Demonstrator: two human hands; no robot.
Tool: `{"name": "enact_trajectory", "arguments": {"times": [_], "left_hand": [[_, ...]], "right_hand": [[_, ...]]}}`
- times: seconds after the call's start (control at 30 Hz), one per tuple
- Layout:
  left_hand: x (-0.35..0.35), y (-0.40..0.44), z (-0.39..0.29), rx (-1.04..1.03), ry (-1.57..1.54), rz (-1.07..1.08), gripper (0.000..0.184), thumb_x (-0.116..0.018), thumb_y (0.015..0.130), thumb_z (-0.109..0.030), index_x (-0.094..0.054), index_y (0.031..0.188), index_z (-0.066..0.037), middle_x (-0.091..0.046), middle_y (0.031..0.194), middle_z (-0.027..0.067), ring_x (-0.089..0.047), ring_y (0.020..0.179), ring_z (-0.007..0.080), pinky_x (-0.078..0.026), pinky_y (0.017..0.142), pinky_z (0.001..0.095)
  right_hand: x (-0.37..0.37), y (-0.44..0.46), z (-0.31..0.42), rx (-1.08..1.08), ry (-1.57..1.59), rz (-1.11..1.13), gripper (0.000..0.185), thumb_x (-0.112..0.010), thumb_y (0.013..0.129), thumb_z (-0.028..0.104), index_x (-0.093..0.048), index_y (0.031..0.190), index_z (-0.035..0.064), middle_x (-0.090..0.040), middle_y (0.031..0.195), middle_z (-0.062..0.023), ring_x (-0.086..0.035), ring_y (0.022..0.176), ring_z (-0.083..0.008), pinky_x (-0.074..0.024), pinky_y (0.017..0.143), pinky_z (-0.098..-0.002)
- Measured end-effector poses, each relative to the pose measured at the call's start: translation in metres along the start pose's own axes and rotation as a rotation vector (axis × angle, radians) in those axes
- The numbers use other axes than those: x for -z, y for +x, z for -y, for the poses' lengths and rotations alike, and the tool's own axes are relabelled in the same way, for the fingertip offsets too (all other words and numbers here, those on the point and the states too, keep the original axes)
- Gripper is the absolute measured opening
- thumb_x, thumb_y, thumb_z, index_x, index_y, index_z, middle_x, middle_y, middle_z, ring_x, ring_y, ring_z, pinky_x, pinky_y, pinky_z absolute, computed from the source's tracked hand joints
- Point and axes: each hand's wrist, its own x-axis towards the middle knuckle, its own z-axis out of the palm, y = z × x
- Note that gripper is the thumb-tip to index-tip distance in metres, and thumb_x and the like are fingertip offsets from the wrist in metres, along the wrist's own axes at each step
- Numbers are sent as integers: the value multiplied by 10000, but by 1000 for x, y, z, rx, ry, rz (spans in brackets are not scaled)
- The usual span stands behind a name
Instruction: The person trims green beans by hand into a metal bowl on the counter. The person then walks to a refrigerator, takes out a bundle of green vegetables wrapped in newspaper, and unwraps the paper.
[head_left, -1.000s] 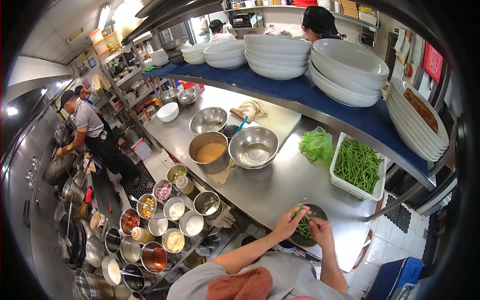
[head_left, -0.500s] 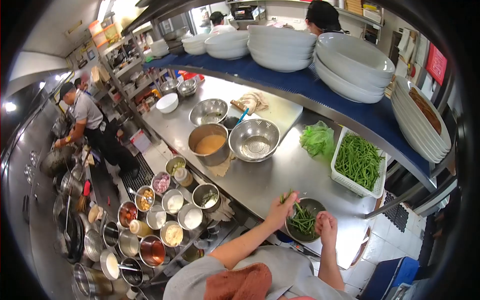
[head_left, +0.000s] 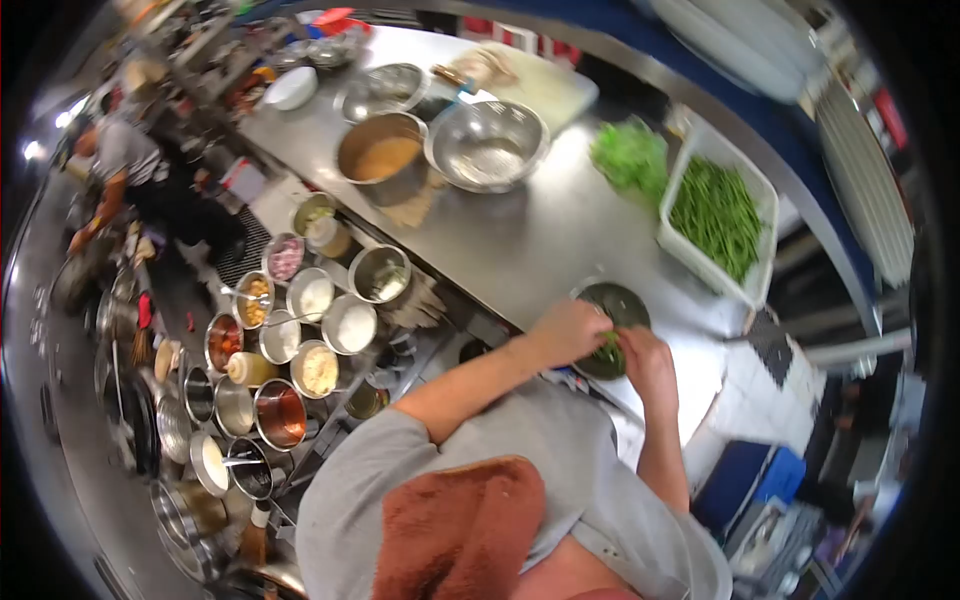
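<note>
Close together over the near edge of a dark round bowl (head_left: pixel 628 300), my left hand (head_left: pixel 572 332) and my right hand (head_left: pixel 648 356) both have their fingers closed on green beans (head_left: pixel 610 348). Part of the bowl and its contents is hidden beneath the hands. A white basket (head_left: pixel 676 243) filled with long green beans stands beyond the bowl to the right. Left of the basket lies a crumpled green plastic bag (head_left: pixel 630 158).
A perforated steel bowl (head_left: pixel 487 147) and a pot of brown liquid (head_left: pixel 382 160) stand farther back. Several ingredient containers (head_left: pixel 350 324) are at the lower left. Plates (head_left: pixel 865 185) sit on the overhead shelf. A co-worker (head_left: pixel 140 175) stands far left.
The view has tilted down and blurred. My hands, apart half a second ago, have come together over the bowl, with beans between them.
</note>
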Motion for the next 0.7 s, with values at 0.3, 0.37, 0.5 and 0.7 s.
{"name": "enact_trajectory", "arguments": {"times": [0.3, 0.37, 0.5, 0.7], "left_hand": [[20, 11, -7, -109, -236, -9, 158, -736, 757, -146, -671, 868, -55, -646, 764, 126, -616, 687, 315, -486, 611, 387], [24, 11, -7, -107, -239, -2, 157, -737, 752, -123, -678, 882, -59, -648, 763, 115, -608, 668, 304, -482, 602, 377], [35, 16, -18, -34, -324, 13, 143, -735, 768, -103, -669, 869, -25, -632, 738, 121, -581, 622, 265, -456, 577, 339], [33, 19, -14, 94, -284, -91, 152, -707, 819, -139, -658, 860, 0, -600, 698, 138, -537, 587, 240, -421, 556, 331]], "right_hand": [[1, -5, -16, -215, 440, 6, 87, -541, 819, -9, -625, 823, -35, -570, 671, -54, -485, 580, -88, -366, 509, -246], [-1, 0, -13, -187, 445, -14, 86, -566, 807, 16, -638, 829, -25, -546, 629, -80, -454, 519, -117, -347, 477, -279], [-14, -2, -20, -392, 750, -96, 137, -534, 877, 37, -652, 844, -25, -539, 603, -9, -433, 491, -73, -337, 459, -243], [-38, 11, -14, -535, 1141, -215, 183, -513, 952, 129, -630, 887, 4, -496, 583, 27, -408, 454, -43, -276, 387, -205]]}}
